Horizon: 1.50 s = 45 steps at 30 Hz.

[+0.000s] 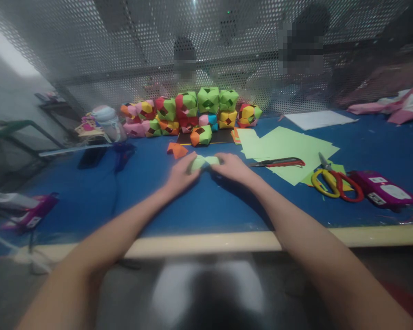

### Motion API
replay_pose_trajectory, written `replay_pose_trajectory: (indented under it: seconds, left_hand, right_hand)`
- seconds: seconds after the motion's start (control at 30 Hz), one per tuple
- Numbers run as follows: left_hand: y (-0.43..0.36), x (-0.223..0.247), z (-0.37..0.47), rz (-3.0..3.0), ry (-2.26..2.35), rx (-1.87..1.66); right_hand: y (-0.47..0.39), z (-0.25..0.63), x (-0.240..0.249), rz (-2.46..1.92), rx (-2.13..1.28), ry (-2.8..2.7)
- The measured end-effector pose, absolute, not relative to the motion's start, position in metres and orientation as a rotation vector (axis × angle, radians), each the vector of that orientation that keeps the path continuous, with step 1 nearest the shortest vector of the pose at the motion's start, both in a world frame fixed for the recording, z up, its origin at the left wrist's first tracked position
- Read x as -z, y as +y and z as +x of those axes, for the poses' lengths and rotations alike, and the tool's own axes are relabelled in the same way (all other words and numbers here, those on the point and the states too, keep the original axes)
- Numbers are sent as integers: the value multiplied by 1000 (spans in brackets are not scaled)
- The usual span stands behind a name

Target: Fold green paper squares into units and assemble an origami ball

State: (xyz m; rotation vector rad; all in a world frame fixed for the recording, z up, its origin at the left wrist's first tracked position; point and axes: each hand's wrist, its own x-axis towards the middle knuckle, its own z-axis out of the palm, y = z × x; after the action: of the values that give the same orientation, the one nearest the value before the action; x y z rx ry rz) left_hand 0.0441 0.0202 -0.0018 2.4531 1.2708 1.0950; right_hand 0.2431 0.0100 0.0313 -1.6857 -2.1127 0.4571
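Observation:
Between my two hands is a small pale green folded paper piece (205, 161), held just over the blue table. My left hand (183, 173) grips its left end with fingers curled round it. Its right end is pinched by my right hand (231, 167). Just beyond my left hand lies an orange folded paper piece (176, 150). An orange and green paper ball (201, 135) sits behind my hands. To the right, a box cutter with a red and black handle (278, 162) rests partly on light green paper sheets (289, 144).
Several colourful folded paper balls (187, 104) are stacked at the back against a perforated metal screen (141, 55). Scissors with yellow and red handles (337, 183) and a purple box (382, 189) lie at the right. A bottle (109, 123) and a dark phone-like object (92, 156) are at the left.

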Motion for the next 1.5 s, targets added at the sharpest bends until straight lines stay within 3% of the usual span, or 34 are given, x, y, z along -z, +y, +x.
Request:
replay_pose_trajectory:
  seconds: [0.7,1.5]
  left_hand:
    - [24,10,41,2607,1182,-1005]
    - [18,0,46,2348,1234,-888]
  right_hand:
    - [10,239,-29,-1666,-494,-2161]
    - [8,239,-28,-1639,-549,-2140]
